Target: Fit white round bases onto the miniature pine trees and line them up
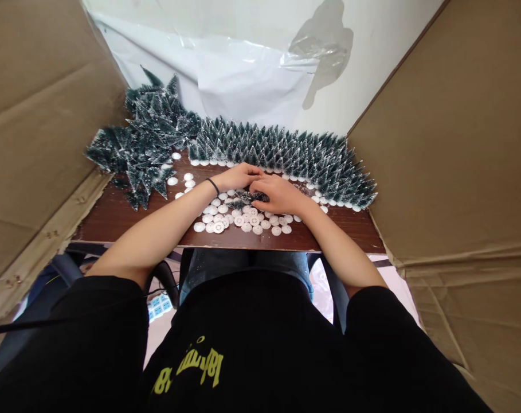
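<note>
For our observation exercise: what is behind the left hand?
Behind the left hand stand rows of frosted miniature trees, with white bases along the front; any bases the hand covers are hidden.

Discs [254,220] on table [341,232] before trees [281,146]

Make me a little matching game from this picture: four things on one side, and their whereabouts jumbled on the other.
Things:
1. Jumbled trees
2. Upright trees
3. Loose white discs
4. Black wristband

Whereabouts:
A. Mostly spread near the front edge of the table
B. Around the wrist of the left hand
C. Heaped toward the table's left end
D. Packed close together beyond the hands, toward the back

Right pairs: 1-C, 2-D, 3-A, 4-B
</note>
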Motion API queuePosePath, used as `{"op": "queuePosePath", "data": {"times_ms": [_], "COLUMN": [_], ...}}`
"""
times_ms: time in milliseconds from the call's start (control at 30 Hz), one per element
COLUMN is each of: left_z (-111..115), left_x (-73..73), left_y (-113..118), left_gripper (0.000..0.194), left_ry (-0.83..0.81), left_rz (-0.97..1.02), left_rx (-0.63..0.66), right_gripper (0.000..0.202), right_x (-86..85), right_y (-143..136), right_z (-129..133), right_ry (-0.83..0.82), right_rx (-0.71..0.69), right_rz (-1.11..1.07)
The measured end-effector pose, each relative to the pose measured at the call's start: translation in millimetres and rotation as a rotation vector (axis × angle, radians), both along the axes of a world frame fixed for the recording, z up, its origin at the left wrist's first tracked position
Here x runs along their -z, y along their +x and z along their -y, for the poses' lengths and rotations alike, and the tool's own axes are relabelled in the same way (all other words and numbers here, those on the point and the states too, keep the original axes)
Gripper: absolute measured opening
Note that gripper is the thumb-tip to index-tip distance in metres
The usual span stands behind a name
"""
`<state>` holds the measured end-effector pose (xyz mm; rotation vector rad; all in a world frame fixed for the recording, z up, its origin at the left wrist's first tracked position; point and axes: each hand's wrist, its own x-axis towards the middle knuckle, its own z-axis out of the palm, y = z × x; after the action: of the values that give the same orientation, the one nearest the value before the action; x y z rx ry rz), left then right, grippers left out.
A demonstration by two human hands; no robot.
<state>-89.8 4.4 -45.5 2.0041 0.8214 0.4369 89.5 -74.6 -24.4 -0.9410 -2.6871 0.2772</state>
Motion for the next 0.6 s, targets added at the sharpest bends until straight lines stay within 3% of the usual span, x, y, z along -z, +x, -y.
{"op": "queuePosePath", "data": {"times_ms": [267,467,600], "left_z": [-0.2,0.9,1.9], "left_x": [-0.4,0.0,0.1], "left_y": [-0.5,1.0,1.4], "left_gripper": [0.031,0.028,0.022], "left_ry": [0.017,0.011,-0.087], "left_rz": [-0.017,-0.017,0.041], "left_rx": [0.007,-0.030,-0.051], "right_gripper": [0.013,0.024,0.028], "right_x": [-0.9,-10.8,-17.8], "right_y": [0.2,5.7,15.5], "right_z": [2.5,5.2,3.8], "right_ry": [-0.036,-0.080,-0.014], "right_rx": [0.026,0.051,0.209], "right_rz": [0.015,0.002,-0.001]}}
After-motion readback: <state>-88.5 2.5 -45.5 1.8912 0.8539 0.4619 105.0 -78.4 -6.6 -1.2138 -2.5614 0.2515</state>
